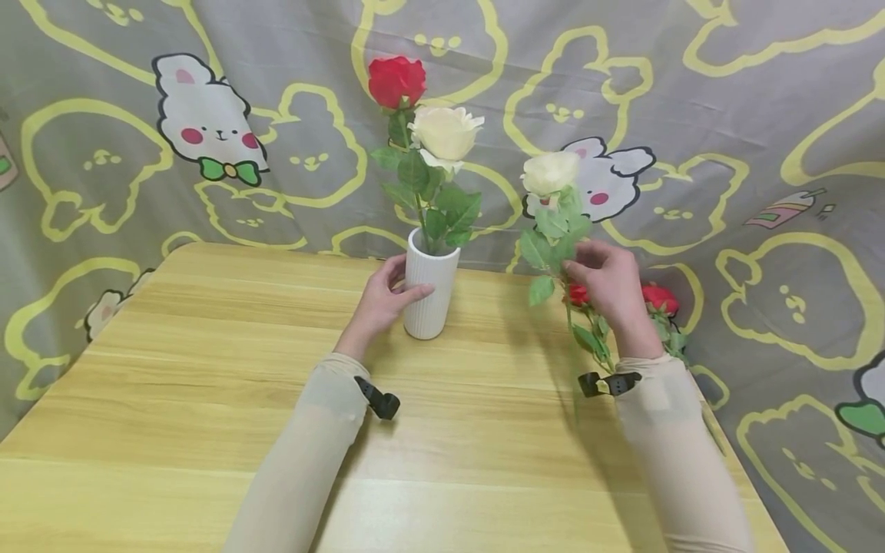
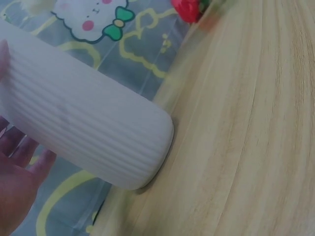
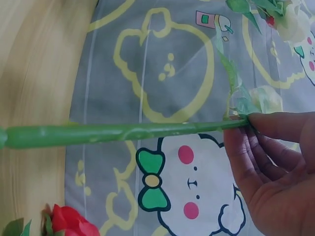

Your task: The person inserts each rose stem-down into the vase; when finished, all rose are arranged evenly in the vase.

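Observation:
A ribbed white vase (image 1: 430, 299) stands upright on the wooden table, holding a red rose (image 1: 397, 81) and a white rose (image 1: 445, 134) with leafy stems. My left hand (image 1: 387, 301) grips the vase from its left side, thumb across the front and fingers behind. In the left wrist view the vase (image 2: 93, 110) fills much of the picture. Right of the vase, my right hand (image 1: 608, 280) pinches the stem of a second white rose (image 1: 551, 173) between thumb and fingers. The right wrist view shows its long green stem (image 3: 123, 132) running down from the fingertips.
Red roses (image 1: 660, 298) lie at the table's right edge, partly hidden behind my right hand. The wooden table (image 1: 207, 384) stretches to the left and front. A grey curtain (image 1: 311, 46) with yellow outlines and white rabbits hangs close behind it.

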Motion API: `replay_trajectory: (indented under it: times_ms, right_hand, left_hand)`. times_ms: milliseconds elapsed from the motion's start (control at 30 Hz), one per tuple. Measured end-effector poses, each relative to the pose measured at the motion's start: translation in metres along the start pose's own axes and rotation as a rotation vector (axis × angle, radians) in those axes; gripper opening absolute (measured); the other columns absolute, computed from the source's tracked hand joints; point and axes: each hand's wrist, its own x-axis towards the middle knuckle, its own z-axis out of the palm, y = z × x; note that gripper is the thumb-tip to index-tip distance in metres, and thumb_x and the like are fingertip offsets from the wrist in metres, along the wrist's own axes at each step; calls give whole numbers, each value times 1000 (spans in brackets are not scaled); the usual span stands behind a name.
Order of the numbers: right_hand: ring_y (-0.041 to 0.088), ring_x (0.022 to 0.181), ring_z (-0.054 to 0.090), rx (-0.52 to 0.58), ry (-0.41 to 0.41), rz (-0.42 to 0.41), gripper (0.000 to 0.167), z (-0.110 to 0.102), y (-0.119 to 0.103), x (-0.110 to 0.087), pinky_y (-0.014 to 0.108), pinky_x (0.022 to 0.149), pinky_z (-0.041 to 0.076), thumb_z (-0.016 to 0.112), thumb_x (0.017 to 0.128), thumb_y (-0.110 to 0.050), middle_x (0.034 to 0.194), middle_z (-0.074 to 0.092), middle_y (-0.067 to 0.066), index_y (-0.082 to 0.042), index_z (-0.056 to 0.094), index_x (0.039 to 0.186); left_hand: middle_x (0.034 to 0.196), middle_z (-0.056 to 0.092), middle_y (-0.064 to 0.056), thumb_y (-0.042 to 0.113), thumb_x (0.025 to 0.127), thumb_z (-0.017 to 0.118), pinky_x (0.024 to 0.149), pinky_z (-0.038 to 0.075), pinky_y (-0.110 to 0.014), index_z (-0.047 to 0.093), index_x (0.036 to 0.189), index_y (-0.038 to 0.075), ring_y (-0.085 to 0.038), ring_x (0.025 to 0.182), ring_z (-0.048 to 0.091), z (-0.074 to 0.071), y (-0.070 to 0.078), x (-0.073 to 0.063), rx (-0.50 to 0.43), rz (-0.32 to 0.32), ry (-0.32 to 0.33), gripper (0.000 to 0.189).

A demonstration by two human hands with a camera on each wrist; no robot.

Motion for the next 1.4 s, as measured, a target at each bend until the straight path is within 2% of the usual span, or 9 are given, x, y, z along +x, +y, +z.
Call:
replay_trajectory:
  times_ms: [167, 367, 600, 733, 967, 1233, 1400]
  right_hand:
    - [16, 91, 63, 50, 24, -36, 31, 6, -4, 2, 24, 77, 55, 66, 95, -12, 109, 66, 18, 2, 64, 122]
    - [16, 98, 59, 104, 43, -72, 34, 7, -13, 4, 25, 84, 52, 66, 94, -11, 111, 65, 18, 4, 62, 124]
    - [16, 93, 60, 170, 94, -99, 29, 11, -23, 7, 24, 78, 49, 68, 93, -10, 104, 66, 13, 0, 64, 120]
    - [17, 91, 61, 271, 124, -130, 26, 11, -32, 10, 24, 79, 51, 69, 92, -6, 102, 66, 10, 0, 64, 117]
    - [20, 86, 63, 534, 171, -190, 24, 9, -46, 17, 24, 76, 56, 71, 86, 5, 98, 66, 11, -1, 68, 109]
    - [21, 81, 65, 638, 214, -268, 21, 13, -62, 24, 27, 71, 59, 69, 84, 10, 93, 68, 14, 0, 71, 102]
    - [27, 77, 67, 756, 209, -345, 20, 11, -68, 25, 30, 71, 60, 68, 84, 13, 91, 68, 17, 4, 70, 102]
  left_hand:
    - [142, 46, -22, 8, 86, 77, 109, 39, -38, 40, 143, -3, -32, 132, 44, 0, -2, 1, -9, 7, 4, 68]
    - [142, 46, -22, 7, 86, 76, 110, 38, -39, 40, 143, -4, -32, 132, 44, 0, -2, 1, -14, 12, 3, 68]
    - [143, 46, -22, 7, 87, 76, 109, 39, -38, 39, 144, -4, -32, 132, 43, 0, -1, 0, -3, 9, -1, 69]
    - [143, 46, -21, 8, 87, 76, 109, 39, -37, 39, 144, -3, -31, 132, 43, -1, -1, 0, 7, 2, -4, 69]
    - [143, 46, -21, 8, 87, 76, 109, 40, -36, 39, 144, -3, -31, 132, 43, -1, -1, 0, 14, 1, -6, 69]
    - [143, 45, -21, 9, 87, 76, 109, 39, -37, 39, 144, -3, -31, 132, 43, -1, -1, 0, 8, 0, -7, 69]
    - [143, 46, -21, 8, 86, 77, 109, 39, -39, 40, 143, -3, -31, 132, 44, 1, -3, 1, -1, 9, -2, 68]
